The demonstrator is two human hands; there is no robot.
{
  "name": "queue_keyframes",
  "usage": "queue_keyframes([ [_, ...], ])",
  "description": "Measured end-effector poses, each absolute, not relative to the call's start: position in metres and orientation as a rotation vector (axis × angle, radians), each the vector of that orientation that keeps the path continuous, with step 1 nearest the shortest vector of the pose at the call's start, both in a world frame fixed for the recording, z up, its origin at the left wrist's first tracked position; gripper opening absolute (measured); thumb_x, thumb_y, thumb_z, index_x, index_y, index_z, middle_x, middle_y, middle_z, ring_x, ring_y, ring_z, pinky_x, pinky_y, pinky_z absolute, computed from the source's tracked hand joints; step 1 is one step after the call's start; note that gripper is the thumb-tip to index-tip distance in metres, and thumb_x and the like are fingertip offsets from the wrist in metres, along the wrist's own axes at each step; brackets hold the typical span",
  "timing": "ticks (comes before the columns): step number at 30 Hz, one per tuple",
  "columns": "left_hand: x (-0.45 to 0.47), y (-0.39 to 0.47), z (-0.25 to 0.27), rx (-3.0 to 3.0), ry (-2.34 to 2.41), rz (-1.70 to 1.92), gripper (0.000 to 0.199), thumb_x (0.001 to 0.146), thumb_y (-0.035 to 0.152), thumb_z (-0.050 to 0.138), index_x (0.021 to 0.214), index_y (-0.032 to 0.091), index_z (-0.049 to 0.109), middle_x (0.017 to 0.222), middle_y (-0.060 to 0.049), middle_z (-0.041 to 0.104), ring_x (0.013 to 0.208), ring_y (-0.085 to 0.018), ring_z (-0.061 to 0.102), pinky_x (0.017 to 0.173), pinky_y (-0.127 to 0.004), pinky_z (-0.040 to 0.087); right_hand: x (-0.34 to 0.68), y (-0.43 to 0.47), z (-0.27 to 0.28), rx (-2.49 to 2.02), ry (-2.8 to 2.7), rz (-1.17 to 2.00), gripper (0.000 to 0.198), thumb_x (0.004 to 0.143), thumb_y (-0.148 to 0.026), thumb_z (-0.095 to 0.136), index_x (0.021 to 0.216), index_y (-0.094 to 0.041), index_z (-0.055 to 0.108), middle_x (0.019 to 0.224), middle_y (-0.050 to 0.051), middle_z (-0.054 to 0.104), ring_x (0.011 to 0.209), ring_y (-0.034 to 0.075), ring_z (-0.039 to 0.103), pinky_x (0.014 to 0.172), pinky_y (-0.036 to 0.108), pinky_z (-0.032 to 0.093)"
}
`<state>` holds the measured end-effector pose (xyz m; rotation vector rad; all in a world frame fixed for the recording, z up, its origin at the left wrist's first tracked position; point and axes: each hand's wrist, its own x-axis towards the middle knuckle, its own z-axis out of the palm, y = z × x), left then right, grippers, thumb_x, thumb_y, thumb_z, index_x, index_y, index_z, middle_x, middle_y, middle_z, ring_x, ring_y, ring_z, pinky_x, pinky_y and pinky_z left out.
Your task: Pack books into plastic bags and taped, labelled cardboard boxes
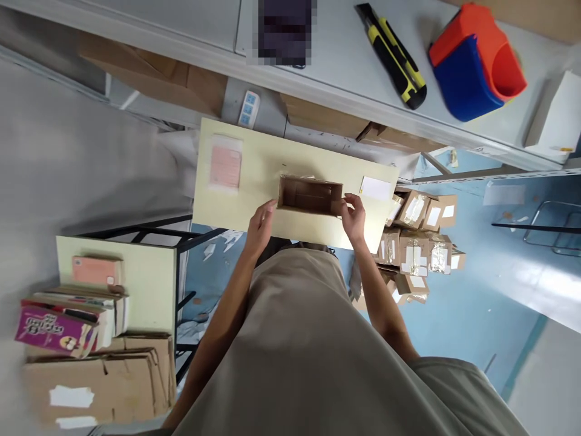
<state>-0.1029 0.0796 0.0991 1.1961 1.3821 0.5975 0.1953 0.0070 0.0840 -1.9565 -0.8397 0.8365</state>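
An open-topped cardboard box (310,211) stands on the pale yellow table (254,215), and I look down into its brown inside. My left hand (262,227) is at the box's left end, fingers loosely stretched out and slightly bent, the tips at or very near the edge. At the right end, my right hand (354,218) has thumb and fingers bent around the box's edge. A pink-printed paper (226,165) lies at the table's left, and a white label sheet (376,188) lies to the right of my right hand.
A shelf above the table bears a black-and-yellow utility knife (397,60) and a red-and-blue holder (472,72). A power strip (249,109) lies behind the table. Taped cartons (414,248) are piled on the floor at right; books (68,324) and flattened cardboard (100,387) are at left.
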Motion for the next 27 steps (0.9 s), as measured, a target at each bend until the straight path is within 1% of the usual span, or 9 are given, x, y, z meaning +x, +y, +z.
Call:
queue_keyframes([
  [4,-0.111,0.095,0.1,1.211,1.281,0.546,0.072,0.107,0.082,0.052,0.138,0.023,0.079,0.152,-0.015,0.076,0.147,-0.034,0.069,0.13,-0.053,0.052,0.183,0.008,0.094,-2.131,-0.9,0.633,0.044,0.111,-0.061,0.049,0.125,-0.024,0.068,0.121,0.015,0.081,0.094,0.024,0.078,0.08,0.037,0.065],
  [8,-0.135,0.117,0.104,1.223,1.21,0.498,0.065,0.11,0.076,0.052,0.136,0.023,0.079,0.151,-0.016,0.076,0.143,-0.033,0.071,0.124,-0.049,0.056,0.176,0.015,0.112,-2.427,-0.985,0.465,0.036,0.109,-0.048,0.047,0.109,-0.022,0.072,0.106,0.016,0.082,0.089,0.029,0.078,0.085,0.045,0.066],
  [10,-0.157,0.133,0.098,1.236,1.227,0.492,0.063,0.11,0.075,0.055,0.136,0.022,0.078,0.151,-0.017,0.075,0.143,-0.033,0.07,0.121,-0.048,0.059,0.165,0.023,0.128,-2.538,-1.017,0.321,0.034,0.107,-0.043,0.048,0.109,-0.021,0.074,0.112,0.019,0.081,0.1,0.034,0.079,0.094,0.053,0.066],
  [13,-0.203,0.164,0.074,1.255,1.358,0.507,0.062,0.105,0.074,0.063,0.137,0.022,0.076,0.153,-0.019,0.073,0.144,-0.035,0.069,0.118,-0.048,0.06,0.126,0.044,0.157,-2.492,-1.062,0.121,0.037,0.109,-0.042,0.048,0.122,-0.02,0.075,0.129,0.022,0.077,0.125,0.038,0.074,0.111,0.059,0.061],
  [15,-0.238,0.187,0.052,1.262,1.473,0.493,0.059,0.102,0.069,0.069,0.137,0.022,0.075,0.153,-0.02,0.072,0.143,-0.036,0.069,0.116,-0.049,0.061,0.08,0.065,0.169,-2.355,-1.125,0.247,0.037,0.113,-0.043,0.047,0.125,-0.022,0.075,0.127,0.02,0.076,0.126,0.036,0.074,0.113,0.057,0.061],
  [18,-0.281,0.223,0.018,1.269,1.572,0.409,0.054,0.098,0.058,0.075,0.138,0.02,0.074,0.153,-0.022,0.07,0.143,-0.039,0.069,0.118,-0.053,0.06,-0.004,0.107,0.156,-2.109,-1.262,0.768,0.032,0.113,-0.045,0.053,0.126,-0.027,0.076,0.126,0.015,0.078,0.12,0.033,0.076,0.111,0.049,0.064],
  [22,-0.303,0.262,-0.016,1.253,1.557,0.357,0.054,0.093,0.042,0.076,0.141,0.018,0.073,0.156,-0.023,0.068,0.143,-0.041,0.069,0.119,-0.054,0.059,-0.086,0.175,0.081,-2.02,-1.168,1.235,0.034,0.108,-0.044,0.064,0.137,-0.026,0.071,0.144,0.015,0.077,0.129,0.033,0.077,0.112,0.047,0.066],
  [25,-0.3,0.279,-0.033,1.234,1.509,0.387,0.052,0.089,0.035,0.075,0.138,0.019,0.074,0.151,-0.021,0.072,0.141,-0.039,0.07,0.119,-0.054,0.058,-0.107,0.217,0.022,-2.188,-0.87,1.387,0.041,0.103,-0.037,0.07,0.14,-0.021,0.068,0.149,0.019,0.075,0.134,0.035,0.075,0.119,0.054,0.061],
  [27,-0.295,0.284,-0.039,1.237,1.488,0.396,0.049,0.086,0.031,0.075,0.133,0.019,0.076,0.145,-0.02,0.075,0.14,-0.038,0.071,0.122,-0.053,0.056,-0.109,0.231,-0.004,-2.238,-0.671,1.408,0.042,0.101,-0.031,0.07,0.141,-0.02,0.066,0.143,0.018,0.077,0.131,0.033,0.077,0.118,0.052,0.061],
])
